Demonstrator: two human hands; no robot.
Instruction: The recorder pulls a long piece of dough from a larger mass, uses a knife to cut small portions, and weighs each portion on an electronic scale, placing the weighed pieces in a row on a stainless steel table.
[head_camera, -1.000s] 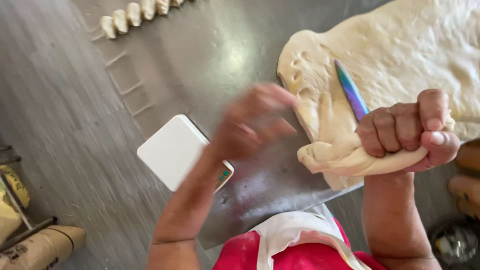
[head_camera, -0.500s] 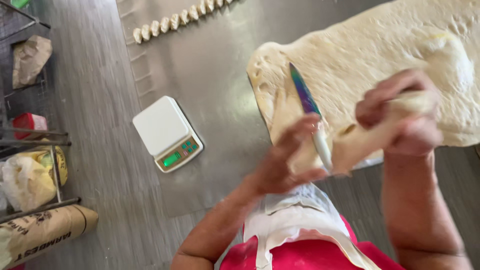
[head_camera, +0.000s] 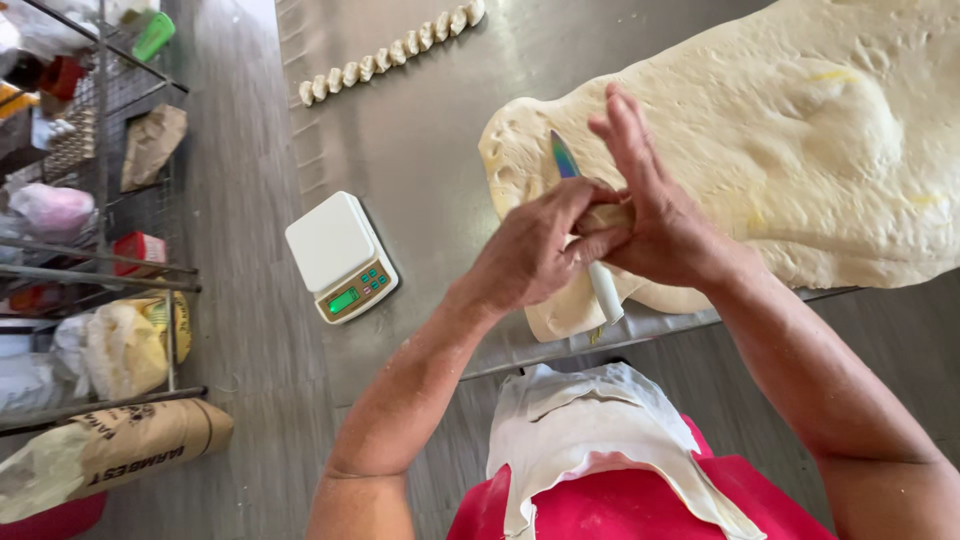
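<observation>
While bare steel lies open left toward scale (head_camera: 340, 256), left hand (head_camera: 530, 255) and right hand (head_camera: 655, 225) clasp dough piece (head_camera: 603, 217) (mostly hidden) over dough sheet (head_camera: 800, 150) at table edge (head_camera: 560, 358).

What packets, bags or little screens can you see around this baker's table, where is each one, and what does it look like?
Kitchen scale: on the steel table, left of the hands; white, square, small green-lit screen and coloured buttons.
Brown paper sack: lying on the floor, bottom left; dark print.
Yellow plastic bag: on the wire rack's low shelf.
Crumpled brown paper bag: against the rack, upper left.
Red packet: on a rack shelf.
</observation>
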